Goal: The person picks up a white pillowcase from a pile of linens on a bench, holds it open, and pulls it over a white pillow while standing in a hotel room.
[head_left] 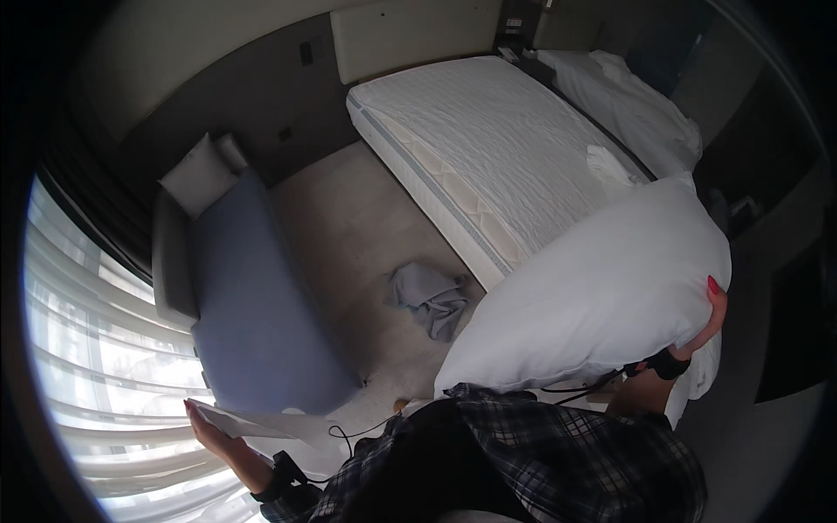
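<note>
A large, plump white pillow (593, 296) is in front of me on the right. My right hand (711, 318) is closed on its outer edge, with the thumb on top and the other fingers hidden behind. The pillow tilts up over the near corner of the bed. At the lower left, my left hand (214, 438) is beside the curtain, with a flat white cloth (253, 425) against its fingers. The cloth hangs down toward my body and appears gripped at its edge. Both wrists have dark bands with cables.
A bare white mattress (488, 148) stands ahead, with a crumpled white cloth (610, 166) on it. Beyond is a second bed (619, 96) with white bedding. A blue-grey sofa (253, 305) with a cushion (199, 174) is by the sheer curtain (105, 383). Grey fabric (429, 296) lies on the floor.
</note>
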`<control>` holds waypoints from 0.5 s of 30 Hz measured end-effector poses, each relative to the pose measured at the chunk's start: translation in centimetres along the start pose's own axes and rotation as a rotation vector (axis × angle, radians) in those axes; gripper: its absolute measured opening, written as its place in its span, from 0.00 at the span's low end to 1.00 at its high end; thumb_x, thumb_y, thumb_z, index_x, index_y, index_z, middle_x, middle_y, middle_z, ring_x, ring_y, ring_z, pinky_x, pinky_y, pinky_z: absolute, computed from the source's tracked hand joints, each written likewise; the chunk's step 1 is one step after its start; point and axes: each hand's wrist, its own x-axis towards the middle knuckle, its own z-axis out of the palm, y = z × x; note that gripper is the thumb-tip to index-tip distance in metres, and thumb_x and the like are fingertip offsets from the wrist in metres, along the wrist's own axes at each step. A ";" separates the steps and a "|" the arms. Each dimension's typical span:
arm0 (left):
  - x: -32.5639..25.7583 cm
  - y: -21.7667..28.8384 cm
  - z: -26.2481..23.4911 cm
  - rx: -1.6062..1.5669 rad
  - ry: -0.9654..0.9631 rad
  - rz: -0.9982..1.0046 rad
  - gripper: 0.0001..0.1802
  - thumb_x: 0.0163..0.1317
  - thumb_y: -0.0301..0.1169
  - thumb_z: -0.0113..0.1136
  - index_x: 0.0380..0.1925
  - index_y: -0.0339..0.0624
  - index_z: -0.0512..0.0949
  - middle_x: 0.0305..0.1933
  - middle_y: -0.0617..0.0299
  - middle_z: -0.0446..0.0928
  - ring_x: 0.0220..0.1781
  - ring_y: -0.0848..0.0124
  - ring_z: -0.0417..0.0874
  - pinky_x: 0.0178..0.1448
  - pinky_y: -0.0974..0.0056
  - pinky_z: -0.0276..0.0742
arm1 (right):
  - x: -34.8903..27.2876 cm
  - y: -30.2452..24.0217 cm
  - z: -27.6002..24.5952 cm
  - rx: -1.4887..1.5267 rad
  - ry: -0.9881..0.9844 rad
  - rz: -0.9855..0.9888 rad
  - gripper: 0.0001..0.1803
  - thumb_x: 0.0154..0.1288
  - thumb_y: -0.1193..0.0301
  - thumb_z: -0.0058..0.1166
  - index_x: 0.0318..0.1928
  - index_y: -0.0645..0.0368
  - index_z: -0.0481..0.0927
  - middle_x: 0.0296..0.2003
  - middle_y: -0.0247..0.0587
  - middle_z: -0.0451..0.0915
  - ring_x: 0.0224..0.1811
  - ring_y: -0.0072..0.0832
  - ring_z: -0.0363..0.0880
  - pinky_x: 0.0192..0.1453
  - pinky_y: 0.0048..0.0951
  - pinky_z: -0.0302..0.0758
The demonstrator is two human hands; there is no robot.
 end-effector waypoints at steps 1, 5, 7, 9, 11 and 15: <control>0.2 -1.1 3.1 0.000 -0.099 -0.058 0.28 0.61 0.43 0.50 0.55 0.35 0.68 0.55 0.52 0.69 0.56 0.61 0.70 0.57 0.60 0.67 | 0.9 -0.9 -2.2 0.081 -0.011 0.036 0.19 0.52 0.60 0.45 0.38 0.61 0.76 0.37 0.44 0.75 0.41 0.34 0.74 0.48 0.34 0.71; 0.4 -2.3 18.5 -0.068 -0.475 -0.072 0.19 0.58 0.41 0.57 0.40 0.35 0.75 0.36 0.60 0.77 0.37 0.69 0.78 0.42 0.67 0.73 | 4.0 -3.1 -8.2 0.136 0.167 0.055 0.23 0.51 0.59 0.48 0.42 0.65 0.73 0.37 0.46 0.75 0.41 0.35 0.75 0.44 0.32 0.72; -0.3 -0.3 27.5 -0.073 -0.496 0.019 0.20 0.57 0.41 0.58 0.40 0.34 0.76 0.35 0.60 0.77 0.36 0.71 0.78 0.41 0.68 0.73 | 5.4 -3.5 -10.8 0.102 0.237 0.033 0.24 0.50 0.59 0.48 0.43 0.65 0.73 0.37 0.46 0.75 0.41 0.35 0.75 0.44 0.32 0.72; -3.0 3.7 36.3 -0.108 -0.531 0.138 0.22 0.57 0.42 0.59 0.40 0.32 0.76 0.34 0.60 0.78 0.35 0.72 0.78 0.40 0.68 0.72 | 6.7 -2.9 -13.2 0.032 0.251 -0.130 0.25 0.50 0.60 0.48 0.44 0.67 0.72 0.37 0.46 0.75 0.40 0.35 0.75 0.43 0.33 0.72; -8.2 7.2 43.7 -0.212 -0.674 0.283 0.21 0.57 0.42 0.59 0.40 0.33 0.77 0.38 0.60 0.78 0.39 0.72 0.78 0.45 0.69 0.71 | 8.1 -2.3 -16.6 0.055 0.195 -0.087 0.24 0.50 0.61 0.47 0.43 0.68 0.72 0.36 0.47 0.75 0.39 0.36 0.75 0.43 0.32 0.72; -23.6 10.9 54.9 -0.176 -1.069 0.616 0.20 0.58 0.43 0.58 0.40 0.37 0.78 0.31 0.68 0.76 0.32 0.81 0.73 0.38 0.75 0.67 | 9.9 0.3 -24.2 -0.258 0.362 -0.538 0.18 0.52 0.65 0.47 0.40 0.66 0.71 0.37 0.50 0.75 0.38 0.36 0.75 0.42 0.35 0.73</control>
